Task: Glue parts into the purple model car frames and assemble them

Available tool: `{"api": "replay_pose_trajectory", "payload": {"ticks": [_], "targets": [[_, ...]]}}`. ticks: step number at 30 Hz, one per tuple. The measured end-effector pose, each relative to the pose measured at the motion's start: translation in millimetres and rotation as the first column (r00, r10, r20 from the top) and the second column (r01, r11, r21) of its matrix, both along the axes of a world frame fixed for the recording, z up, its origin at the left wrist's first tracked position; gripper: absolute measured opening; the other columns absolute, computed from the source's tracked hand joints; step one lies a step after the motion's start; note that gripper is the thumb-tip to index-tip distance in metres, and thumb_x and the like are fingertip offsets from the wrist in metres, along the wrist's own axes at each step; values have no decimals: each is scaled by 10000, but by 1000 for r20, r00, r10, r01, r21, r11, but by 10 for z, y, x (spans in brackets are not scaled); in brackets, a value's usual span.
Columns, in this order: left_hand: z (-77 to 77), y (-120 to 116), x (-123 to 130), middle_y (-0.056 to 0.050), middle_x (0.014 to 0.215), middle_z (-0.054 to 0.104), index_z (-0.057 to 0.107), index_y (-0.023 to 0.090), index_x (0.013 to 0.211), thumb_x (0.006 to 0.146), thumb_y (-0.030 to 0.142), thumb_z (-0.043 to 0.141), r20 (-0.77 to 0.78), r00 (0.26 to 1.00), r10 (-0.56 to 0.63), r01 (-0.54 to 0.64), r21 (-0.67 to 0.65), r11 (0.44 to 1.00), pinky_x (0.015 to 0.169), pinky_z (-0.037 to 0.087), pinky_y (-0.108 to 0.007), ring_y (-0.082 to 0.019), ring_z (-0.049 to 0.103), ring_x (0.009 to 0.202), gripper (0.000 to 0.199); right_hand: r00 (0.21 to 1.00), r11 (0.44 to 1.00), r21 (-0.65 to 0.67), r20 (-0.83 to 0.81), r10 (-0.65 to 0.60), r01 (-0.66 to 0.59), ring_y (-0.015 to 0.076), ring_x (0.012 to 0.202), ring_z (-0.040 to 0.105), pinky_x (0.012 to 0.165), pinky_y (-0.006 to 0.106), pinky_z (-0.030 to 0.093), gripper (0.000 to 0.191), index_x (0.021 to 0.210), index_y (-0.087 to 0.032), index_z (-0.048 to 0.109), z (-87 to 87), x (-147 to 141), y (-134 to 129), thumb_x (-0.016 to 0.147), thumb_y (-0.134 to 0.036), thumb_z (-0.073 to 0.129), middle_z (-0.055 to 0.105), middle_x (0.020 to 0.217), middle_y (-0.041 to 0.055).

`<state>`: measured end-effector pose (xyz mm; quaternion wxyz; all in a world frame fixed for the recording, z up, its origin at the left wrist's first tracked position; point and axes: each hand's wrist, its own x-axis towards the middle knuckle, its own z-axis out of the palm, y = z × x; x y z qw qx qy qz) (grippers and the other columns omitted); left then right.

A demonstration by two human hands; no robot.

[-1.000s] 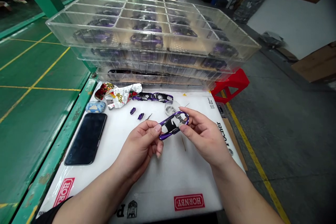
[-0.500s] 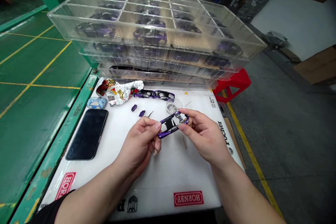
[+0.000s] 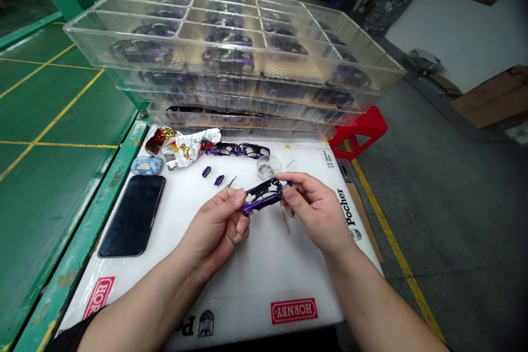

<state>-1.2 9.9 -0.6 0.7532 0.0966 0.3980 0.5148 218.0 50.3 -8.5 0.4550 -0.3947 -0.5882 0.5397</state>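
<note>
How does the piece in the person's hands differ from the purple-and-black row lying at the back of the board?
The single purple-and-black model car part is held up between the left hand and right hand, while the linked purple-and-black parts lie flat on the white board. The held part is one short piece; the linked parts run as a longer row of several pieces. Both are glossy purple with black areas and open cut-outs.

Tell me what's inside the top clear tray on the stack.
The top clear plastic tray holds purple-and-black model car bodies in its compartments. Their undersides are covered, and the far compartments are too blurred to make out detail.
</note>
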Motion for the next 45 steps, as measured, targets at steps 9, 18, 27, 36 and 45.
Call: {"api": "replay_pose_trajectory", "payload": {"ticks": [9, 18, 27, 36, 45], "targets": [[-10, -66, -34, 0, 811, 734, 678, 191, 1080, 913, 522, 970, -298, 953, -62, 123, 191, 974, 556, 560, -203, -116, 662, 635, 471, 988, 955, 290, 118, -96, 58, 147, 857, 730, 758, 250, 577, 127, 1267, -302, 852, 44, 70, -36, 1146, -335, 834, 791, 1073, 9], [-2, -99, -20, -56, 1094, 820, 708, 196, 1306, 876, 354, 1014, -431, 901, -50, 197, 304, 932, 798, 598, -252, -155, 754, 898, 551, 973, 896, 442, 225, -59, -48, 125, 986, 755, 890, 219, 589, 147, 1308, -302, 818, 73, 70, -73, 1163, -278, 811, 799, 1154, -22], [-21, -132, -21, -87, 1152, 838, 762, 197, 1248, 853, 360, 1012, -490, 872, -6, 180, 309, 934, 946, 609, -353, -228, 771, 1046, 495, 982, 926, 362, 184, 45, -110, 150, 1103, 728, 995, 259, 581, 265, 1454, -364, 789, 62, 92, -82, 1208, -283, 737, 765, 1285, -4], [49, -172, -42, -76, 1176, 768, 807, 227, 1236, 916, 275, 966, -589, 781, 206, 205, 554, 807, 944, 632, -343, -212, 744, 1043, 361, 979, 952, 234, 99, 177, -196, 234, 1281, 607, 1004, 280, 583, 621, 1598, -387, 710, 112, 88, -64, 1036, -462, 964, 566, 1455, 69], [-11, -193, -80, -80, 1299, 761, 772, 312, 1384, 962, 211, 927, -646, 703, 298, 365, 687, 629, 1014, 592, -361, -251, 728, 1204, 460, 970, 917, 331, -18, 242, -223, 253, 1299, 598, 1090, 331, 567, 478, 1427, -316, 767, 185, 20, -68, 1006, -396, 978, 618, 1328, 78]]}}
